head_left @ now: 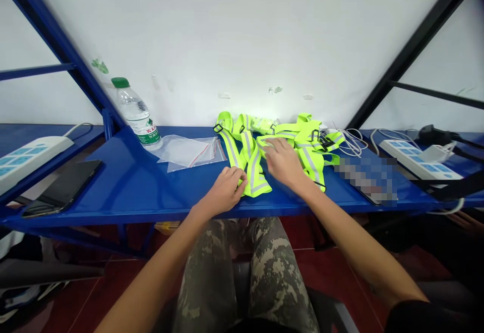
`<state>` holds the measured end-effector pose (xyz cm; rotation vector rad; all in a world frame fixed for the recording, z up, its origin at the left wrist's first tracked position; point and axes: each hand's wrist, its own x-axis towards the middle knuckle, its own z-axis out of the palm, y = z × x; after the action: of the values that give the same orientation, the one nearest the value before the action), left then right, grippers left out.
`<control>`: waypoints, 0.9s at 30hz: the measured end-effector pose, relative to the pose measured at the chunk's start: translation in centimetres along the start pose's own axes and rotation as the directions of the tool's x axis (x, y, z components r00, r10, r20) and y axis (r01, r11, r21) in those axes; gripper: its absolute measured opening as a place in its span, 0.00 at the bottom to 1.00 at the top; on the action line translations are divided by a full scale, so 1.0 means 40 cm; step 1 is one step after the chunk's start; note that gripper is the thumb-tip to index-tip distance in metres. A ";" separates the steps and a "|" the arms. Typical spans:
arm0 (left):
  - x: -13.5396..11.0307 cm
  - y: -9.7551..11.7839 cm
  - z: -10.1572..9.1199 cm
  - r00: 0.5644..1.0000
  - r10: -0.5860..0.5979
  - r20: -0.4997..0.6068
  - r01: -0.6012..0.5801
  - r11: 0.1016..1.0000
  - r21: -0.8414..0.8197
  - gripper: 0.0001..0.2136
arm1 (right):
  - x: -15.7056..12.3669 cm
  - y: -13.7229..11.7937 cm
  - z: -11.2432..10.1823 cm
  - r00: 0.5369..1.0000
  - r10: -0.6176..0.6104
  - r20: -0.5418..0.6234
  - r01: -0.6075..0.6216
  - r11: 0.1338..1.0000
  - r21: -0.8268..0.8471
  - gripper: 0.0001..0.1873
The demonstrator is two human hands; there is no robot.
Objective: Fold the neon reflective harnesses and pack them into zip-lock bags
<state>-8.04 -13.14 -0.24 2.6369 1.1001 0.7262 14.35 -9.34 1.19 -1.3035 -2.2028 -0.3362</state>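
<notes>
A pile of neon-yellow reflective straps [310,159] with grey stripes and black buckles lies on the blue table. My left hand [228,187] is at the front left of the pile, fingers curled and thumb pressed in at the edge of a folded reflective strap [259,187]. Over the middle of the pile rests my right hand [284,160], its fingers reaching left and slightly apart on the straps. Its thumb is hidden. To the left lie clear zip bags [189,152], flat and overlapping.
A water bottle [141,121] with a green cap stands at the back left. A dark phone [62,189] lies left, and a blurred-out object [368,179] right. White cables [353,144] coil behind it. Power strips [34,159] sit on both sides. A white wall rises behind.
</notes>
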 end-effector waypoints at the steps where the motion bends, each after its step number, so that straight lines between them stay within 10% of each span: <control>1: 0.004 -0.003 0.003 1.000 0.000 -0.008 0.000 1.000 0.006 0.09 | -0.017 -0.029 -0.018 0.999 -0.047 0.005 0.046 0.995 0.087 0.15; 5: 0.013 -0.009 0.010 1.000 0.019 -0.024 -0.019 1.000 0.015 0.09 | -0.101 -0.115 -0.051 0.943 -0.307 0.125 0.259 0.918 0.299 0.17; 12: -0.007 -0.001 -0.007 0.999 0.001 0.036 0.004 0.990 -0.140 0.10 | -0.188 -0.149 -0.019 0.940 -0.331 0.080 0.306 0.924 0.230 0.40; 18: -0.020 0.017 -0.016 0.998 -0.029 0.055 0.040 0.978 -0.207 0.09 | -0.218 -0.185 0.001 0.971 -0.231 0.066 0.221 0.966 0.137 0.24; 27: -0.063 0.070 0.023 0.926 -0.054 -0.374 0.163 0.950 0.266 0.06 | -0.227 -0.206 0.010 0.984 -0.175 0.032 0.167 0.971 0.171 0.16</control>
<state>-7.36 -16.89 -0.97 2.7134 1.5506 1.1420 10.51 -19.85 -3.82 -1.0444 -2.3344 -0.1812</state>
